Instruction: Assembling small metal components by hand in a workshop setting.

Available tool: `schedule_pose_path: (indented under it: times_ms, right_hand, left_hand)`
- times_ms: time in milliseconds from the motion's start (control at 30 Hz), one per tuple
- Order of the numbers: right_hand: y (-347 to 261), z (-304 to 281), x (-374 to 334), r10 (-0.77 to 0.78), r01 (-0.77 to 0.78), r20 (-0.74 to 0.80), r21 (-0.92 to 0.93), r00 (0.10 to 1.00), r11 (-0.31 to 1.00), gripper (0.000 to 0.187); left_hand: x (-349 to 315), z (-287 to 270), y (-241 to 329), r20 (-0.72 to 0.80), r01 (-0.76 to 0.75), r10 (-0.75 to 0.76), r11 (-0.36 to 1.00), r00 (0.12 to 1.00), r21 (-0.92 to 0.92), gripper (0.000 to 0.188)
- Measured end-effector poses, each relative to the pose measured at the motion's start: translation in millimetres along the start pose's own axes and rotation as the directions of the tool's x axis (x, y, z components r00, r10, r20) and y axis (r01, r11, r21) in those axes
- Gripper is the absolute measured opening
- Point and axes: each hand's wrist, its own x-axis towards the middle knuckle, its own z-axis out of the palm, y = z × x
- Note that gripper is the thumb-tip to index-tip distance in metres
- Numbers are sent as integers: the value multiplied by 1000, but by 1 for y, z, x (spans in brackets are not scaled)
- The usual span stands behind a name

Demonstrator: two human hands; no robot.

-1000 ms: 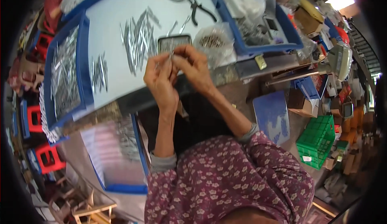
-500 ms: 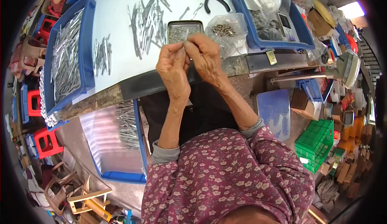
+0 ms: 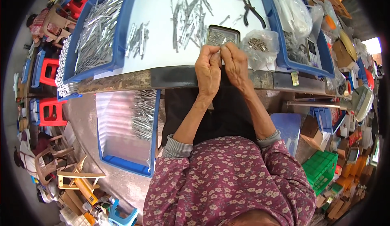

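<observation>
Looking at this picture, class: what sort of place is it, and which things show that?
Probably a small assembly workshop: both hands work a small metal piece over a table strewn with metal strips, beside a blue tray of more strips and pliers.

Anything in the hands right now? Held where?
A small slim metal piece, pinched between the fingertips of the left hand and right hand, above the table edge. Which end each grips cannot be told.

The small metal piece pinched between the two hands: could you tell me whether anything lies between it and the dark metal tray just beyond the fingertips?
Nothing visible does. The left hand and right hand pinch the small metal piece right at the near edge of the dark metal tray. The clear bag of small parts sits off to the right, and the loose metal strips to the left.
</observation>
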Motion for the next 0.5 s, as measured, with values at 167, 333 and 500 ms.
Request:
schedule_pose_path:
  times_ms: [167,333,500]
  right_hand:
    - [0,-1,-2,-83,81,-28,-78,996,994,15]
    - [3,-4,-10,-190,161,-123,-210,974,964,6]
    - [10,2,-13,-214,178,-117,-257,970,950,9]
  left_hand:
    - [21,-32,21,26,-108,106,911,994,399,13]
    - [59,-89,34,-27,-94,255,452,967,887,15]
    - [93,-132,24,68,-110,435,73,898,991,16]
